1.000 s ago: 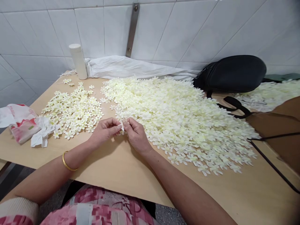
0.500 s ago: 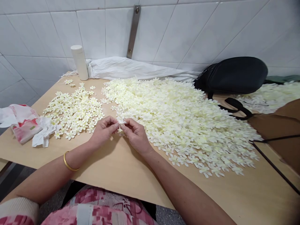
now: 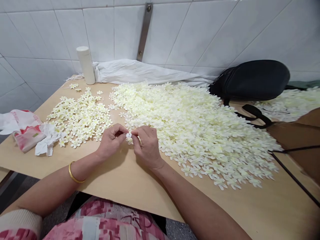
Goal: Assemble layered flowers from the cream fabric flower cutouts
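Between my fingertips, over the near edge of the flowers, is a small white artificial flower [image 3: 128,135]. My left hand [image 3: 113,140] pinches it from the left with thumb and forefinger. From the right, my right hand [image 3: 147,145] pinches the same flower, its thumb and forefinger close to those of the left. The flower is partly hidden by the fingers. A small pile of cream flowers [image 3: 81,118] lies left of my hands. To the right spreads a much larger heap of pale yellow-white flowers [image 3: 185,123].
A white bottle [image 3: 86,66] and a white cloth [image 3: 140,72] stand along the tiled wall. Crumpled paper [image 3: 48,138] and a red-and-white packet [image 3: 26,130] lie at left. A black bag [image 3: 252,80] and brown cardboard [image 3: 297,133] are on the right of the table [image 3: 140,186].
Both hands stay together at the flower. The right thumb and fingers have shifted their pinch, and the flower between them has turned. The view has moved slightly.
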Tool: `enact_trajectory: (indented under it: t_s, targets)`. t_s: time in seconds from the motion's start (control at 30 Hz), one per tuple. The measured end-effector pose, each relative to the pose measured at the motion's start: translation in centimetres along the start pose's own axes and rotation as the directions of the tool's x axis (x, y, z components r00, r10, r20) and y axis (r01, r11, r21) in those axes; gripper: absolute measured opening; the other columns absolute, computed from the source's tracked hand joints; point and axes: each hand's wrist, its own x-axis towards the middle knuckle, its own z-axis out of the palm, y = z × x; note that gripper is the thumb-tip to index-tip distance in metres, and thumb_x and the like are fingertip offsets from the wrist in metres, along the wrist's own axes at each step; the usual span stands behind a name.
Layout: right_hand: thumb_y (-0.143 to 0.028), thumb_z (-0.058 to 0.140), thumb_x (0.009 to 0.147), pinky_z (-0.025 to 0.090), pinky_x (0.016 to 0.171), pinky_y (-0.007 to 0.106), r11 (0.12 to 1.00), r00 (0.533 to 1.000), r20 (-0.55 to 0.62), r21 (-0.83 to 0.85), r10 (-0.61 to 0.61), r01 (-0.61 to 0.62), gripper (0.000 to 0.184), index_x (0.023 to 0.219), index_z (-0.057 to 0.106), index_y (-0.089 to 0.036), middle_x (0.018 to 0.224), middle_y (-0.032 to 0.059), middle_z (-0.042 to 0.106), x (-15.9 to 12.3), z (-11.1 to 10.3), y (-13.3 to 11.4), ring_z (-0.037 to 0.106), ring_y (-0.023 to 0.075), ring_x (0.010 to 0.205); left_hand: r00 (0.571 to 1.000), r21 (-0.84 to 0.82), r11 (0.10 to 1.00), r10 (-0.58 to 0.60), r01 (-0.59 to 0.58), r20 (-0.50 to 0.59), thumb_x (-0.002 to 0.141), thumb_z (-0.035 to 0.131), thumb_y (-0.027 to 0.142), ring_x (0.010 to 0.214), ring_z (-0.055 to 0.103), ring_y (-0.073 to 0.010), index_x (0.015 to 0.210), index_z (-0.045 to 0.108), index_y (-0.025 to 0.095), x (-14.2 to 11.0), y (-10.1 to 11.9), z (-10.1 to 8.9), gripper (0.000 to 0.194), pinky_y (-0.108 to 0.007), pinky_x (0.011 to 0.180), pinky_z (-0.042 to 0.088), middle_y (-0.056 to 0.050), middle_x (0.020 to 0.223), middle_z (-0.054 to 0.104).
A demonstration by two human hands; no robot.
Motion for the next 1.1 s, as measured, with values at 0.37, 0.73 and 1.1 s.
enact_trajectory:
  t_s: [0.37,0.73,1.1]
  targets:
    - [-0.023,0.042,0.086,0.034,0.055,0.025,0.861,0.926,0.253,0.360,0.281,-0.359,0.021,0.065,0.044,-0.020,0.058,-0.0028,0.045,0.4,-0.4,0.3,0.042,0.0116,0.055,0.934,-0.285,0.891,-0.325,0.354,0.146,0.065,0.069,0.026,0.051,0.048,-0.0086,0.062,0.059,0.015,0.8,0.1,-0.2,0.015,-0.024,0.053,0.039,0.001,0.053,0.055]
    - [-0.022,0.039,0.087,0.038,0.067,0.029,0.922,0.960,0.110,0.269,0.258,-0.279,0.015,0.078,0.050,-0.020,0.072,0.0020,0.055,0.3,0.0,0.2,0.049,0.0147,0.068,0.882,-0.486,0.736,-0.408,0.471,0.236,0.057,0.076,0.021,0.048,0.049,-0.0068,0.061,0.059,0.013,1.2,0.1,-0.7,0.019,-0.019,0.049,0.037,0.000,0.053,0.056]
    - [-0.018,0.044,0.081,0.029,0.064,0.032,0.904,0.876,0.308,-0.096,-0.371,0.417,0.011,0.072,0.052,-0.018,0.071,0.0054,0.054,-0.2,1.0,-0.9,0.043,0.0184,0.070,0.953,-0.226,0.929,-0.304,0.292,-0.017,0.058,0.075,0.028,0.050,0.041,-0.0059,0.056,0.058,0.014,2.1,0.5,-1.8,0.022,-0.020,0.050,0.033,0.004,0.050,0.048]
